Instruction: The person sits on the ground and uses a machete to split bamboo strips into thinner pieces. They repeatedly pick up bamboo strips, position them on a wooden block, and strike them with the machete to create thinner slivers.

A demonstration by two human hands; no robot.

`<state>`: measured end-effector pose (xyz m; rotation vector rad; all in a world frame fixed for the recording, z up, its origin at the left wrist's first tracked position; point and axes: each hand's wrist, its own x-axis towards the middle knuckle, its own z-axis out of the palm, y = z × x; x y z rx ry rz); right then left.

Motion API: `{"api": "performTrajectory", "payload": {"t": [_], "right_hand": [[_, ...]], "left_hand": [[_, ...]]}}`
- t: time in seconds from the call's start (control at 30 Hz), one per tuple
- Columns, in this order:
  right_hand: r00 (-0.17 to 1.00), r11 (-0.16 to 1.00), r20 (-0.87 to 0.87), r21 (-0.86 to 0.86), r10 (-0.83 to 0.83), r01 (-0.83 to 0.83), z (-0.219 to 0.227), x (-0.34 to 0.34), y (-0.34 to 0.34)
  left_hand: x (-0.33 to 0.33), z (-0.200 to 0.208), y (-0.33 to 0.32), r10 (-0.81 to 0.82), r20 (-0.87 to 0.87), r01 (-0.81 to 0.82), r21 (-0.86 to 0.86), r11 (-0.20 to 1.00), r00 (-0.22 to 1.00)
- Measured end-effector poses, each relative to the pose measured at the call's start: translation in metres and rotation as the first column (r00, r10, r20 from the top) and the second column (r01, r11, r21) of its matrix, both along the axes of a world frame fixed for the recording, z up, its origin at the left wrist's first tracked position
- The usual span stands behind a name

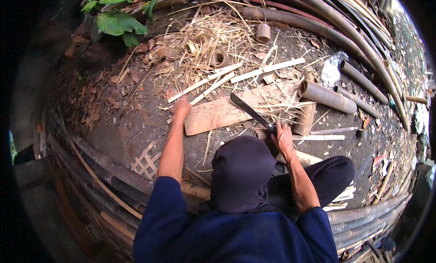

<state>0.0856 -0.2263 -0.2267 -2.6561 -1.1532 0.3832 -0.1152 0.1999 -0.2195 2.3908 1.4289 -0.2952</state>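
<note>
The machete (249, 110) lay slanted over the wooden board (218, 114) on the dirt, blade pointing up and to the left, its dark handle wrapped tight in the fingers of the right hand (283, 136). The left hand (182, 107) reached to the board's far left end, fingers curled at a pale bamboo strip (200, 85) (whether they actually pinched it was hard to tell). Just right of the board lay a short bamboo tube (328, 97), with split slats (267, 70) and dry shavings (213, 38) beyond, and long bamboo poles (345, 33) ringing the ground.
</note>
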Motion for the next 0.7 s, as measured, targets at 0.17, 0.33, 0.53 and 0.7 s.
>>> {"api": "performTrajectory", "payload": {"t": [0.17,0.33,0.53,0.7], "right_hand": [[0.985,0.996,-0.171,0.083,0.036,-0.022,0.053,-0.008,0.025],[0.932,0.991,-0.336,-0.059,-0.135,0.123,0.085,-0.031,0.031],[0.818,0.902,-0.476,0.108,-0.322,0.418,0.089,-0.067,0.025],[0.823,0.908,-0.496,0.144,-0.277,0.393,0.094,-0.082,0.025]], "left_hand": [[-0.054,-0.029,0.032,-0.072,0.237,0.141,-0.289,0.947,0.969],[-0.022,0.0,-0.006,0.091,0.175,-0.018,-0.381,0.925,0.98],[-0.027,0.01,-0.014,0.262,-0.022,-0.207,-0.68,0.703,0.965],[-0.055,-0.029,0.015,0.241,0.022,-0.164,-0.673,0.721,0.97]]}}
